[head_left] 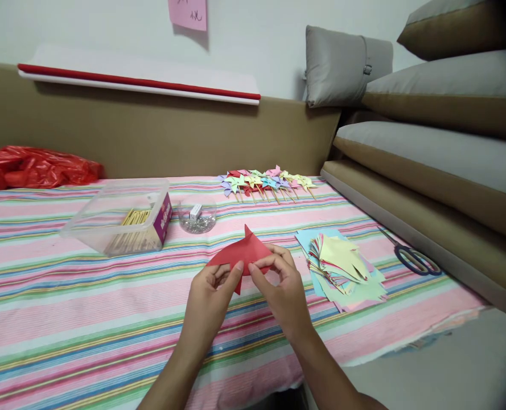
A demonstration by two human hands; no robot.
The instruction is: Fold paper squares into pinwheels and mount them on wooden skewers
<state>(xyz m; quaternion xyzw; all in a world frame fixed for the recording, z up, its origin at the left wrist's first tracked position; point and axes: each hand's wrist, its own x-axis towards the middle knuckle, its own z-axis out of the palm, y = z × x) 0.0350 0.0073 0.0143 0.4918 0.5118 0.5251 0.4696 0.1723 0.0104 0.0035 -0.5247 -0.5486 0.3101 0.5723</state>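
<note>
Between the left hand [212, 286] and right hand [283, 282], both pinching its near side, red paper [241, 251] is held above striped cloth [107, 310], cut sheets [340, 259] right of the right hand; uneven pulling could tear it, or a slackened pinch let folds spring open.

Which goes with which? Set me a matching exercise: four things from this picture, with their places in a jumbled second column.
Column one
1. red paper
2. scissors
3. pinwheels
4. clear plastic box

Column two
A. at the back of the striped cloth, near the brown panel
B. left of the clear round container
C. held by the left hand and right hand
D. right of the pile of cut paper

Pairs: 1-C, 2-D, 3-A, 4-B
</note>
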